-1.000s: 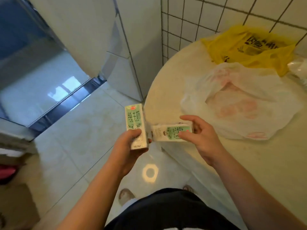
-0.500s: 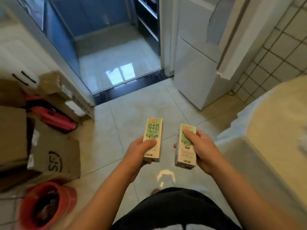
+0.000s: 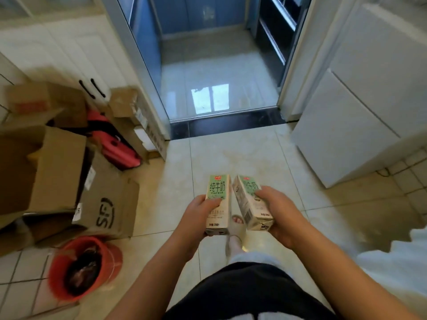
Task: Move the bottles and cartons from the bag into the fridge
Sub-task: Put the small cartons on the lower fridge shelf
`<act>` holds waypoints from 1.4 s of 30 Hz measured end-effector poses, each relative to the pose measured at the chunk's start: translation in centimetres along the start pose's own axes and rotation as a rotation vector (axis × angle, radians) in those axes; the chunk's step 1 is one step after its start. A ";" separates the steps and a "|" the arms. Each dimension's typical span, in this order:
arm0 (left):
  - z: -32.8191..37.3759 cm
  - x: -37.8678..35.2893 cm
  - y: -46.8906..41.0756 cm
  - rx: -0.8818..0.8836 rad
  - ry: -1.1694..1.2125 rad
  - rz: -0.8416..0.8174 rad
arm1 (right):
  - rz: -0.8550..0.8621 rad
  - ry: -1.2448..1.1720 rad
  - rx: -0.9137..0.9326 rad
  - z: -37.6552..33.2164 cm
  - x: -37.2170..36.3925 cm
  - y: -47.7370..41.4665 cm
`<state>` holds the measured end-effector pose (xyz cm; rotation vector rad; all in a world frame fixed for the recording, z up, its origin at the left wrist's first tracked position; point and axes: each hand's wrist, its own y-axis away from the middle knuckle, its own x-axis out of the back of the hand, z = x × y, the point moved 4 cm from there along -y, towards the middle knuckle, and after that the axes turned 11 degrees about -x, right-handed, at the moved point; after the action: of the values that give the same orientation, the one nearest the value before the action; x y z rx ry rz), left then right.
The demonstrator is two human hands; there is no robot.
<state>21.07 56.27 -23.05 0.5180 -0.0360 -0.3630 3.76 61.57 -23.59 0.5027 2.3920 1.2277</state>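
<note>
— What is the left hand (image 3: 198, 215) doing?

— It grips a milk carton, the upright carton (image 3: 218, 192), by its lower half. The thumb lies across the green printed front, and the fingers are curled behind it, out of sight.

— And the right hand (image 3: 280, 213)?

— It is wrapped round a second one, the tilted carton (image 3: 248, 204). The thumb presses on the printed face and the palm cups the far side. This carton's top leans in towards the left hand and its bottom leans away.

— Do the two cartons touch?

— Their top corners come very close, just between the hands, but I cannot tell whether they meet. Lower down they spread apart, and a foot in a pale slipper (image 3: 236, 227) shows through the gap.

— Where is the fridge (image 3: 360, 116)?

— It is white with its doors closed, ahead and to the right of the right hand, well apart from it.

— Anything on the other side?

— Cardboard boxes (image 3: 108, 204) are stacked to the left of the left hand. A red bucket (image 3: 57, 269) stands nearer the person, below and to the left of that hand. Both hands hang over the tiled floor (image 3: 242, 155).
</note>
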 end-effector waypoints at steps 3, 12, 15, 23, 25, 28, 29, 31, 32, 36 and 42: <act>3.1 -0.5 -5.2 0.003 -0.020 0.000 | -0.018 0.049 0.084 -5.4 -1.1 -3.0; 13.3 -4.8 -20.0 -0.068 0.018 -0.029 | 0.029 0.034 0.271 -21.0 -1.1 -9.5; 15.4 -6.9 -24.0 -0.074 -0.008 -0.065 | 0.063 -0.002 0.324 -23.8 0.0 -11.2; 21.0 -16.2 -35.7 -0.154 -0.146 -0.239 | 0.257 -0.160 0.425 -32.6 6.7 -15.7; 22.9 -19.1 -38.5 -0.179 -0.146 -0.285 | 0.314 -0.233 0.454 -35.3 8.7 -16.7; 26.5 -23.4 -43.0 -0.235 -0.158 -0.380 | 0.395 -0.342 0.500 -39.6 11.2 -18.1; 27.8 -24.8 -44.6 -0.265 -0.171 -0.416 | 0.420 -0.365 0.521 -41.2 11.9 -18.5; 30.6 -27.6 -47.6 -0.324 -0.187 -0.484 | 0.472 -0.394 0.571 -44.7 13.2 -19.2; 31.9 -28.9 -49.0 -0.352 -0.192 -0.518 | 0.500 -0.404 0.596 -46.5 13.9 -19.6; 36.9 -33.9 -53.8 -0.453 -0.209 -0.638 | 0.628 -0.431 0.700 -52.7 16.2 -20.6; 43.2 -41.7 -57.1 -0.607 -0.170 -0.828 | 0.831 -0.433 0.861 -59.5 19.8 -18.8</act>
<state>-42.18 4.10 -11.10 -0.1315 0.1272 -1.1820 -45.57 20.41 -11.18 1.9216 2.2422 0.1516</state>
